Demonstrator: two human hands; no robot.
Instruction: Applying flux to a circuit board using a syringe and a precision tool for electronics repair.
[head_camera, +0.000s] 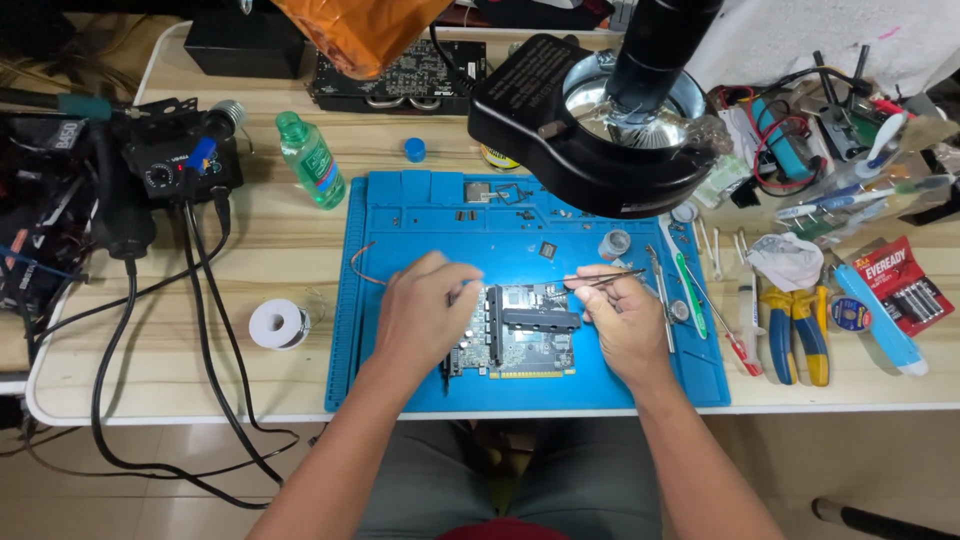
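A wooden worktop (200, 330) carries a blue mat (420, 225) under a black magnifier lamp (590, 130), which hangs over the work. On the mat lies a circuit board (525, 330). The left hand (425, 310) presses its edge to steady it, fingers curled together. The right hand (625, 320) has its fingers clamped on tweezers (605, 281), tips over the board.

1. Mat (400, 390): matt blue rubbery sheet.
2. Tabletop (200, 350): pale wood grain, smooth.
3. Tweezers (605, 281): thin shiny metal.
4. Bottle (310, 160): clear green glossy plastic.
5. Board (530, 345): dark, matt, gold edge.
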